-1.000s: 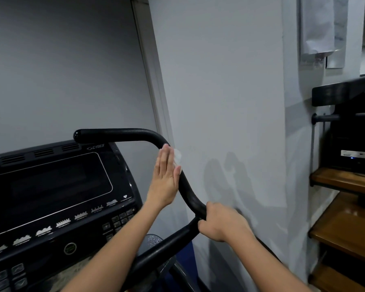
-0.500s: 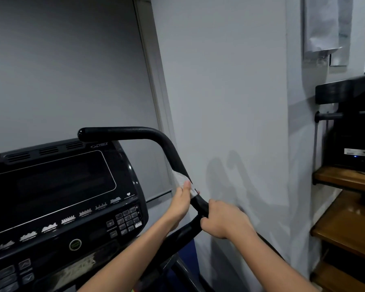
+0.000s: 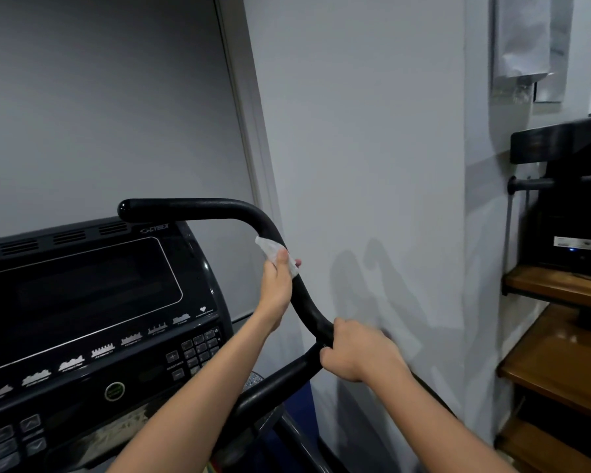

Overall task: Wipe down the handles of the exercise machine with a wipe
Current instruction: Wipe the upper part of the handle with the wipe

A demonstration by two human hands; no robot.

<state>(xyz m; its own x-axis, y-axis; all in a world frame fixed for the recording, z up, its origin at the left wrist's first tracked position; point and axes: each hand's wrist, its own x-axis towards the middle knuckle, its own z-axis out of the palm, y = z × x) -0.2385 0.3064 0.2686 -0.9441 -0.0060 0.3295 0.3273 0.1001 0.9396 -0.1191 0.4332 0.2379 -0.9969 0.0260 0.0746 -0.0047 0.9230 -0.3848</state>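
Handle [image 3: 307, 302] of a black exercise machine curves up and over the console [image 3: 82, 302], which fills the lower left beneath a grey wall [image 3: 99, 97]. Left of the handle's upper bend, the left hand [image 3: 276, 288] wraps a white wipe [image 3: 270, 249] around the bar, fingers curled over it. Lower on the handle, the right hand [image 3: 359, 353] grips the bar where it meets a second black tube. Right of the handle stands a pale wall panel [image 3: 372, 131] crossed by shadows, then wooden shelves [image 3: 560, 363] holding dark electronic equipment [image 3: 574, 216], with white paper [image 3: 522, 39] hanging above.
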